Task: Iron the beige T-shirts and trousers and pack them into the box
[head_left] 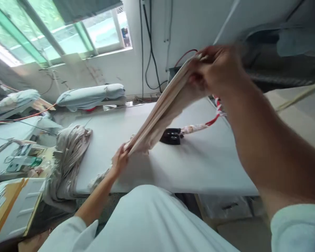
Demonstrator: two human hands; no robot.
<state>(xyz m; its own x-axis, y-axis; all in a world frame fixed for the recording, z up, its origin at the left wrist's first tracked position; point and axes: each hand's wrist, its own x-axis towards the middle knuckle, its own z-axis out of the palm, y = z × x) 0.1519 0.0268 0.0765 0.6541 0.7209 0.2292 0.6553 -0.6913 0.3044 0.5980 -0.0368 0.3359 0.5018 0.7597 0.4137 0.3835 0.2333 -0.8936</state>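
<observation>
Head view: left hand (119,161) and right hand (215,70) tightly grip pale cloth (160,115) above a black iron (170,136).

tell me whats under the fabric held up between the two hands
Under the beige fabric are a black iron and its red-and-white cord, on a white ironing table. The tabletop right beneath the fabric is hidden by it.

1. The left hand (120,161) sits low near the middle of the view, its fingers (123,151) curled closed in a pinch.
2. The bare left forearm (94,204) angles up toward it from the bottom edge.
3. The right hand (215,70) is raised at upper right, slightly blurred, fingers closed in a grip.
4. The bare right forearm (270,140) looms large, reaching up from the lower right.
</observation>
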